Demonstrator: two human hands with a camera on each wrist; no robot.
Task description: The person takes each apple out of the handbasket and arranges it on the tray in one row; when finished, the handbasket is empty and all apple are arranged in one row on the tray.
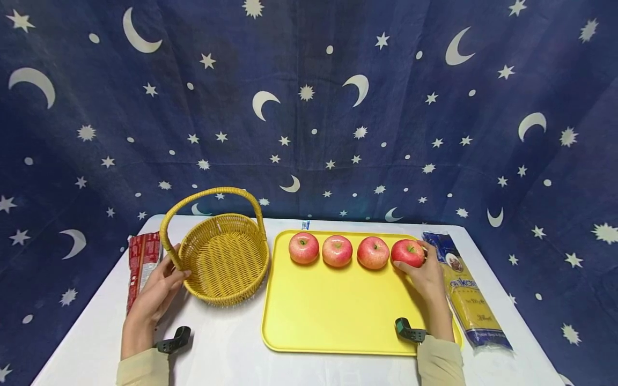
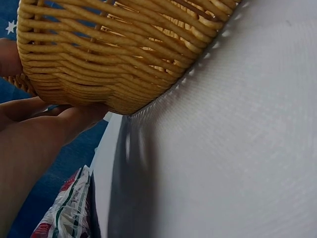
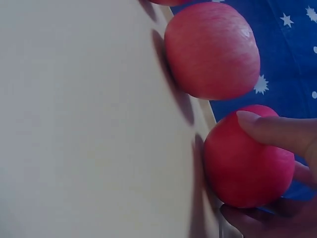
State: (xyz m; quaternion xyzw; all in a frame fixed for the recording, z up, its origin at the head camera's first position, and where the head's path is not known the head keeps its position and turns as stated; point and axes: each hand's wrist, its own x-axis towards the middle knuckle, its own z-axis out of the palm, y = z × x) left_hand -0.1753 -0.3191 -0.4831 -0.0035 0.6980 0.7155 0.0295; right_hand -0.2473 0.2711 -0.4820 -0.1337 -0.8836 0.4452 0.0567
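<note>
My left hand [image 1: 156, 292] grips a yellow wicker basket [image 1: 224, 262] by its left side, near the foot of its arched handle. The thumb is at the rim, and in the left wrist view the fingers reach under the woven wall [image 2: 99, 64]. My right hand [image 1: 427, 276] holds the rightmost red apple [image 1: 405, 253], thumb on one side and fingers round the other; the right wrist view shows this apple [image 3: 245, 163] close up. Three more apples, the nearest one [image 1: 373, 253] beside it, stand in a row along the far side of a yellow tray [image 1: 333, 316].
A red and white packet [image 1: 144, 257] lies left of the basket, partly behind my left hand. Right of the tray is a blue and yellow plastic bag [image 1: 470, 300]. A white cloth [image 1: 222, 343] covers the table, and a dark blue star-patterned curtain [image 1: 309, 123] hangs behind.
</note>
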